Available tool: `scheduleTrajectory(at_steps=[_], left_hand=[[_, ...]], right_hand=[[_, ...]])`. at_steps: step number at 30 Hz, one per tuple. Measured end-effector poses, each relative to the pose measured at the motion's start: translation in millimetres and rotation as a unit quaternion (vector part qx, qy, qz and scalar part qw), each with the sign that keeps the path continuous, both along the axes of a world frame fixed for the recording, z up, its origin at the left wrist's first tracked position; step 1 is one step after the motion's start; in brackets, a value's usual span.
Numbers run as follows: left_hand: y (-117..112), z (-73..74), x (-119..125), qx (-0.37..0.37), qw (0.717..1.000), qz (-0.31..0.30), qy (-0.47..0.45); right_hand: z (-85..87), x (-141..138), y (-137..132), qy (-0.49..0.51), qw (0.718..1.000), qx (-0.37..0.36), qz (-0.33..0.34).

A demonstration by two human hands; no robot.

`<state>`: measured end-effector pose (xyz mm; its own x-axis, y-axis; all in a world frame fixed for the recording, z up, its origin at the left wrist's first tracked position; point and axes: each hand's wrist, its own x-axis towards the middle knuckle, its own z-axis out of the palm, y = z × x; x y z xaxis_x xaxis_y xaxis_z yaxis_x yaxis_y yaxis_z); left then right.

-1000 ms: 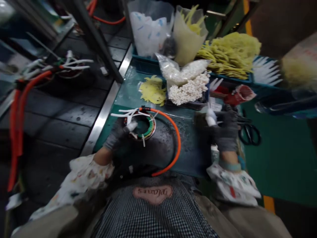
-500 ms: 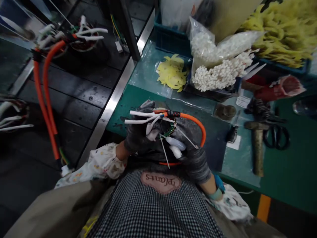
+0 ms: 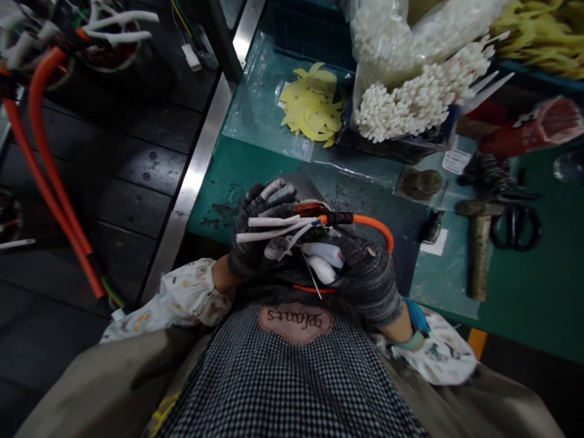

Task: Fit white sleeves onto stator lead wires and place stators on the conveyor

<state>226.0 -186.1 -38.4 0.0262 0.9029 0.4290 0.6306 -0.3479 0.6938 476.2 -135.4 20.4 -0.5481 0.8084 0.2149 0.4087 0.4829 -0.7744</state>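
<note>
A wound motor stator (image 3: 312,187) with copper windings is held between my hands, close to my checked apron. Its orange cable (image 3: 373,223) arches to the right, and several white-sleeved leads (image 3: 267,235) point left. My left hand (image 3: 260,225), in a grey glove, is closed round the stator's left side, near the lead ends. On the right side, my gloved right hand (image 3: 369,274) grips the stator beside two white capped pieces (image 3: 323,254). A thin white cable tie tail (image 3: 314,280) sticks out below. The hands hide much of the stator.
Yellow curved strips (image 3: 314,106) and a bundle of white cable ties (image 3: 406,109) lie at the back of the green table (image 3: 223,188). To the right are a hammer (image 3: 479,249) and scissors (image 3: 516,226). More orange-cabled stators (image 3: 123,61) stand on the dark rack at left.
The stator has turned and tilted in my hands, so more of its copper and grey body shows. One cable tie tail is no longer visible. The whole view has shifted.
</note>
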Motion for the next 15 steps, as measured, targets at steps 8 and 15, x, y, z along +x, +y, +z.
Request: scheduleTrajectory(at_steps=[8, 15], left_hand=[[24, 32.1, 8, 0.065, 0.997, -0.011, 0.048], [65, 54.0, 25, 0.040, 0.991, -0.023, 0.123]], right_hand=[[-4.0, 25, 2, -0.042, 0.997, -0.002, -0.068], [0.9, 36, 18, -0.110, 0.988, 0.043, -0.095]])
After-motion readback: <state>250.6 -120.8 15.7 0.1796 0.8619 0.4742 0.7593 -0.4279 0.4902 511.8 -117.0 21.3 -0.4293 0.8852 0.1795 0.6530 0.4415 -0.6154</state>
